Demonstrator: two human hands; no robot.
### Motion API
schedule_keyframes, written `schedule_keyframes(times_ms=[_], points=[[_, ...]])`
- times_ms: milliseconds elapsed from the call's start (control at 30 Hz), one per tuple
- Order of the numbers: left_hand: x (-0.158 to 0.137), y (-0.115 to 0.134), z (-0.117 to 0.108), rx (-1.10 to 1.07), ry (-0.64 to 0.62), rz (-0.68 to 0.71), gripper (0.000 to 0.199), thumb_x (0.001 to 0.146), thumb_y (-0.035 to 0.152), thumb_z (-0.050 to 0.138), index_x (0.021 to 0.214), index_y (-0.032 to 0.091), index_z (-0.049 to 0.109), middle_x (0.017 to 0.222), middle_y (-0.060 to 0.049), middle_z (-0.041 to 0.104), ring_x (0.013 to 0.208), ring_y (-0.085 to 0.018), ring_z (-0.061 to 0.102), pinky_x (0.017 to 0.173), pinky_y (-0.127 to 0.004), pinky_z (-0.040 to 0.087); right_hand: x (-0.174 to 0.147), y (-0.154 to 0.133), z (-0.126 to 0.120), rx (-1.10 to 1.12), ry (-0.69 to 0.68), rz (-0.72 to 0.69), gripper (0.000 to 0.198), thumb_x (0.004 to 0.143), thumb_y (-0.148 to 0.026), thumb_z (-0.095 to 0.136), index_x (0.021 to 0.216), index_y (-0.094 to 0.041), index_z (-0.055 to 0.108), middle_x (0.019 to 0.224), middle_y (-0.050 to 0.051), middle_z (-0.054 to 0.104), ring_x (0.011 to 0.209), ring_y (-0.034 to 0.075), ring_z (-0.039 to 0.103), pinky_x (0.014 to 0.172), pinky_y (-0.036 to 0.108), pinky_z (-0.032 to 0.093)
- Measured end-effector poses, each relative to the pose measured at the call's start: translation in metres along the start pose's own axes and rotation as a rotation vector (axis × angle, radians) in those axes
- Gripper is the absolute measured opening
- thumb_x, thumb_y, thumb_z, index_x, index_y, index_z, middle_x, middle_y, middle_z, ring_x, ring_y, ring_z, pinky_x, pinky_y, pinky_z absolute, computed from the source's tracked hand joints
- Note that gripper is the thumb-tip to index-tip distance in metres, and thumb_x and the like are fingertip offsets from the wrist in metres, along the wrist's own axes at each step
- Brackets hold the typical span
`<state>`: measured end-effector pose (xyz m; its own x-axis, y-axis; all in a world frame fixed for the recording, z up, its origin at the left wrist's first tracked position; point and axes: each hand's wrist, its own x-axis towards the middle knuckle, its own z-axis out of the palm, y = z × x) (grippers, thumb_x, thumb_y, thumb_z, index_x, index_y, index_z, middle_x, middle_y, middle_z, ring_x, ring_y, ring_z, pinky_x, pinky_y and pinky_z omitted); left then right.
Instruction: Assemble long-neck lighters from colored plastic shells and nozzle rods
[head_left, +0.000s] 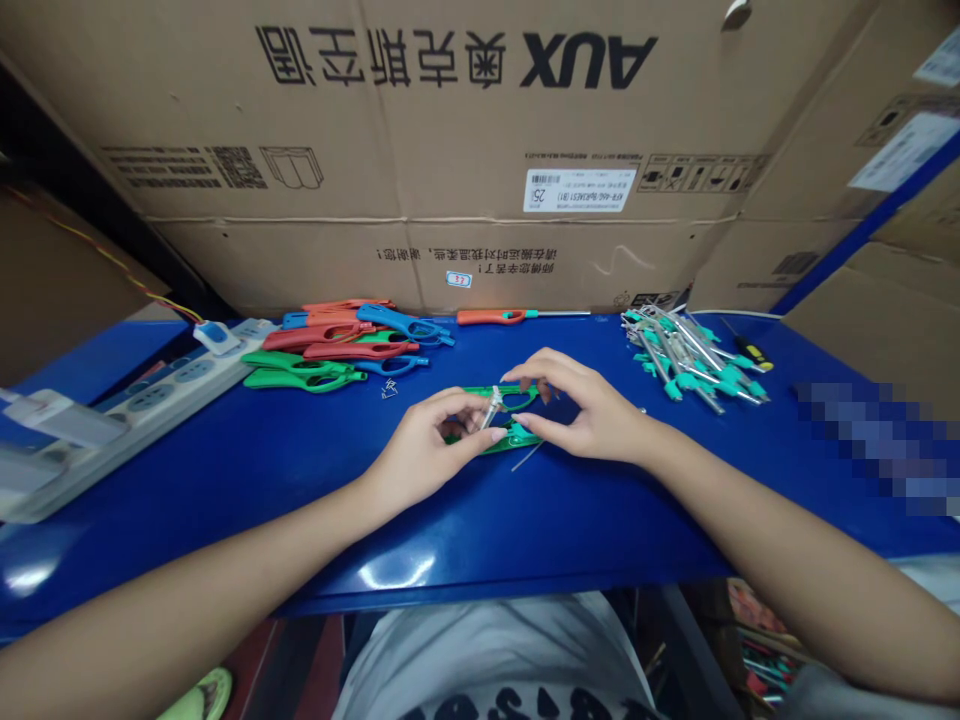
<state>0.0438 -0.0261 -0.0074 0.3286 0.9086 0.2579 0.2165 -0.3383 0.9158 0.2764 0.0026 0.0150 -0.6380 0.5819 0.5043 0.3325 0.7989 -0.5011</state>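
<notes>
My left hand is closed, with a small clear and metallic piece pinched between thumb and fingers. Beneath both hands lie green lighter shell halves on the blue table, partly hidden by my fingers. A teal part sits in the nearer half, and a thin metal rod sticks out beside it. Over the right end of the shells is my right hand, its thumb and fingers apart. The thumb is by the teal part, the index fingertip near the clear piece.
Coloured lighter shells are piled at the back left, with small metal bits nearby. An orange lighter lies along the cardboard. Metal nozzle tubes with teal ends and a screwdriver are at right; a power strip is at left.
</notes>
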Motion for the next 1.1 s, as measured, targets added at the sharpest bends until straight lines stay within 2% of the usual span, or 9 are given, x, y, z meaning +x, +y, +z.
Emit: schedule_keyframes(times_ms=[100,200,267,367,500,700,833,933,1100], points=[[0.002,0.002,-0.001,-0.026,0.008,-0.057,0.028,0.084,0.042,0.072,0.089,0.015,0.069,0.078,0.0,0.055,0.066,-0.011,0.051,0.06,-0.024,0.042,0.0,-0.001,-0.001,0.033,-0.072,0.015,0.009,0.093,-0.027,0.064,0.098,-0.019,0.065,0.094,0.005,0.063,0.078,0.015,0.057,0.073,0.028,0.047],[0.003,0.002,-0.002,-0.048,-0.001,-0.12,0.039,0.092,0.055,0.059,0.092,0.016,0.064,0.064,0.004,0.048,0.055,-0.01,0.042,0.052,-0.023,0.036,-0.001,-0.002,-0.003,0.062,-0.196,0.009,0.026,0.093,-0.028,0.064,0.07,-0.018,0.058,0.081,0.002,0.058,0.072,0.012,0.055,0.07,0.026,0.045],[0.004,0.001,-0.003,-0.116,0.003,-0.154,0.044,0.094,0.06,0.053,0.094,0.017,0.061,0.058,0.006,0.041,0.051,-0.01,0.038,0.049,-0.022,0.032,-0.002,-0.003,-0.004,0.06,-0.294,0.023,0.025,0.092,-0.03,0.066,0.071,-0.017,0.06,0.085,0.002,0.059,0.074,0.012,0.056,0.071,0.026,0.045],[0.005,0.0,-0.004,-0.257,0.041,-0.205,0.044,0.092,0.061,0.055,0.092,0.017,0.059,0.058,0.007,0.035,0.049,-0.009,0.031,0.046,-0.021,0.025,-0.004,-0.004,-0.005,0.012,-0.425,0.041,0.009,0.09,-0.029,0.068,0.092,-0.02,0.069,0.1,0.004,0.062,0.088,0.015,0.062,0.081,0.027,0.047],[0.008,0.003,-0.006,-0.338,0.054,-0.257,0.046,0.092,0.061,0.053,0.083,0.016,0.059,0.06,0.007,0.029,0.048,-0.008,0.027,0.044,-0.021,0.019,-0.004,-0.005,-0.006,-0.072,-0.514,0.074,0.013,0.09,-0.027,0.069,0.101,-0.023,0.072,0.108,0.004,0.061,0.091,0.016,0.063,0.081,0.028,0.048],[0.006,0.004,-0.004,-0.244,0.028,-0.22,0.046,0.093,0.061,0.052,0.083,0.017,0.06,0.057,0.006,0.035,0.05,-0.01,0.033,0.048,-0.023,0.028,-0.004,-0.009,-0.004,-0.089,-0.524,0.09,0.009,0.095,-0.025,0.062,0.096,-0.021,0.07,0.1,0.004,0.063,0.085,0.016,0.062,0.075,0.027,0.046],[0.001,0.002,-0.002,-0.094,-0.036,-0.13,0.045,0.098,0.057,0.045,0.088,0.017,0.062,0.06,0.004,0.045,0.056,-0.012,0.044,0.056,-0.025,0.037,-0.003,-0.006,-0.001,0.006,-0.377,0.125,0.009,0.097,-0.022,0.057,0.092,-0.018,0.064,0.092,0.004,0.065,0.079,0.014,0.06,0.072,0.027,0.046],[-0.002,0.003,-0.001,0.031,-0.098,-0.061,0.04,0.102,0.05,0.042,0.086,0.018,0.06,0.066,0.003,0.05,0.061,-0.012,0.047,0.061,-0.024,0.038,-0.002,-0.001,0.0,0.182,-0.297,0.27,0.011,0.098,-0.027,0.055,0.093,-0.018,0.059,0.073,-0.001,0.062,0.058,0.009,0.055,0.057,0.022,0.044],[-0.002,0.007,-0.001,0.113,-0.12,-0.034,0.035,0.102,0.044,0.045,0.082,0.018,0.057,0.065,0.005,0.048,0.059,-0.011,0.043,0.059,-0.023,0.036,-0.001,0.003,0.002,0.535,-0.306,0.54,0.027,0.092,-0.044,0.064,0.093,-0.019,0.054,0.058,-0.008,0.056,0.039,0.005,0.047,0.036,0.017,0.039]])
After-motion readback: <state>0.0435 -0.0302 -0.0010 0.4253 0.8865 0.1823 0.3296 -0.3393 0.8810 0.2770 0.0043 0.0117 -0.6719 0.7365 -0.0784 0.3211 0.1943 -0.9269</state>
